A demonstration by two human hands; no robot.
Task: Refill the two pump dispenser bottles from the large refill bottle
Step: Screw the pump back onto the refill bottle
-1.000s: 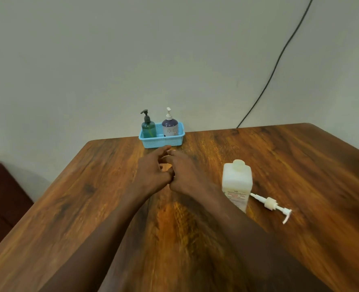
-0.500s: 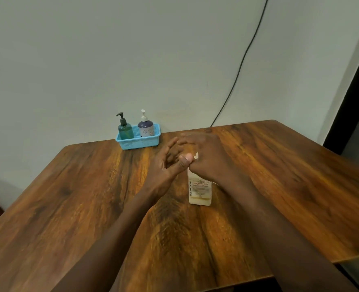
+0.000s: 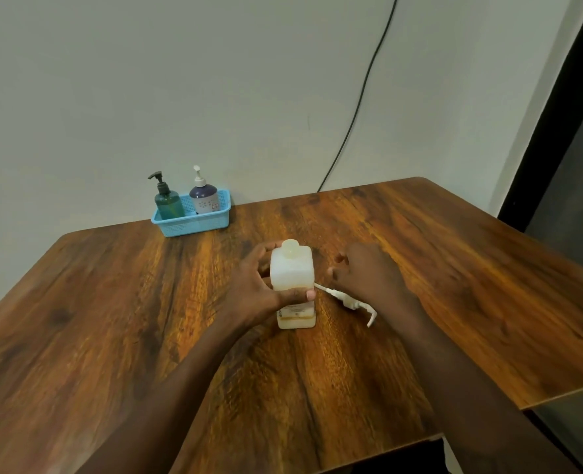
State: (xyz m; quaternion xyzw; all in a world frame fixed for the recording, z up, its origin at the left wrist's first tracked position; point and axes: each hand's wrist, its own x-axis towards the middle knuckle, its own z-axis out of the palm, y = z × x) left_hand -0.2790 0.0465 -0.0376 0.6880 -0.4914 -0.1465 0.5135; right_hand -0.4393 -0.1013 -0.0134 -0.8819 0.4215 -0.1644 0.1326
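The large white refill bottle [image 3: 292, 273] stands upright mid-table with a round cap on top. My left hand [image 3: 261, 287] grips its body from the left, thumb across the front. My right hand [image 3: 365, 275] hovers just right of the bottle with loosely curled fingers, holding nothing. A loose white pump head [image 3: 348, 302] lies on the table beneath that hand. At the far edge, a green pump dispenser [image 3: 168, 201] and a purple pump dispenser [image 3: 203, 196] stand in a blue basket [image 3: 194, 225].
The wooden table [image 3: 112, 319] ends at my near side and on the right, where a dark gap drops away. A black cable [image 3: 361, 97] runs down the wall behind the table.
My hands moved from clasping together to the refill bottle. My left hand took hold of the bottle, and my right hand came off its top to the right.
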